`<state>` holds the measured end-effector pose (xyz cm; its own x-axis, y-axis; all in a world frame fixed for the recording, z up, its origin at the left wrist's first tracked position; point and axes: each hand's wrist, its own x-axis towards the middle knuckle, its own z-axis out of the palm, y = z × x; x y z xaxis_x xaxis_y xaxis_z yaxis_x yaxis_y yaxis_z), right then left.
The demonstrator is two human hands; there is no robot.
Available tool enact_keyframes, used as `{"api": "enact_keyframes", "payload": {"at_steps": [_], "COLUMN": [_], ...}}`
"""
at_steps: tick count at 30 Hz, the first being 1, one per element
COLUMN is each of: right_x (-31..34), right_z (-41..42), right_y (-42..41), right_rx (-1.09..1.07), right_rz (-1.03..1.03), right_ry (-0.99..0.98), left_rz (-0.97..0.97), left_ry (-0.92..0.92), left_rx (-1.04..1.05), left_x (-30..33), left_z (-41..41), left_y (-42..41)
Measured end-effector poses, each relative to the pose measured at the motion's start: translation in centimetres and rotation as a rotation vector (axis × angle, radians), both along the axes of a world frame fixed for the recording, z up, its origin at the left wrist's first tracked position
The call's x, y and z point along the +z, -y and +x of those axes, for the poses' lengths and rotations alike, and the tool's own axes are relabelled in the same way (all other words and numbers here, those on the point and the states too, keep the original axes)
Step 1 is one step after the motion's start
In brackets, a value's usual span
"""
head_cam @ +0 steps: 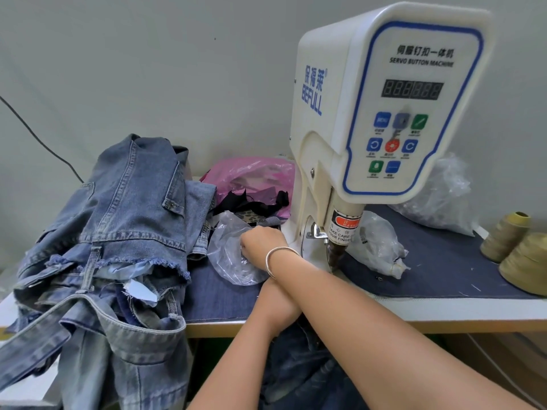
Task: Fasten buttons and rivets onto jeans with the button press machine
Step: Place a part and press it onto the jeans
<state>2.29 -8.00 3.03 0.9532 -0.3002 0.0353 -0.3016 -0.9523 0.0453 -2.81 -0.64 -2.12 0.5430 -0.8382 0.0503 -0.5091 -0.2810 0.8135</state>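
The white button press machine (384, 113) stands on the table, its punch tip (336, 257) pointing down at the denim-covered top. My right hand (262, 241), with a bracelet on the wrist, reaches left across my body into a clear plastic bag (231, 261) holding small metal pieces. Its fingers curl down into the bag and their tips are hidden. My left forearm (266, 309) passes under the right forearm, which hides the left hand. Dark jeans (299, 368) lie in my lap below the table edge.
A pile of blue jeans (118, 232) fills the table's left side and hangs over its edge. A pink bag (254, 176) with dark scraps sits behind the clear bag. Two more clear bags (376, 247) (441, 199) and thread cones (509, 238) lie right of the machine.
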Motion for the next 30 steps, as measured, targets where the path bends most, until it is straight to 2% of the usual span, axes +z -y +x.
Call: {"api": "enact_keyframes", "payload": {"at_steps": [4, 7, 9, 12, 16, 20, 30], "right_x": [1.1, 1.3, 1.2, 0.6, 0.5, 1.3, 2.0], "right_z": [-2.5, -6.8, -10.5, -16.6, -21.5, -21.0, -18.3], "right_y": [-0.4, -1.7, -2.1, -2.0, 0.5, 3.5, 4.3], "right_rx": [-0.079, -0.06, -0.085, -0.145, -0.235, -0.242, -0.129], "right_rz": [0.345, 0.596, 0.726, 0.818, 0.82, 0.73, 0.414], "right_ry": [0.268, 0.643, 0.792, 0.743, 0.682, 0.621, 0.398], "left_rz": [-0.191, -0.188, -0.218, -0.19, -0.184, -0.189, -0.186], "left_ry": [-0.05, 0.011, -0.001, -0.048, -0.082, -0.091, -0.11], "left_rx": [-0.025, -0.042, -0.023, 0.004, 0.027, 0.036, 0.028], "left_x": [0.7, 0.9, 0.9, 0.7, 0.4, 0.6, 0.6], "left_z": [-0.5, -0.6, -0.8, -0.9, -0.9, -1.1, -1.1], "left_y": [-0.4, -0.5, -0.5, -0.4, -0.4, -0.4, -0.5]}}
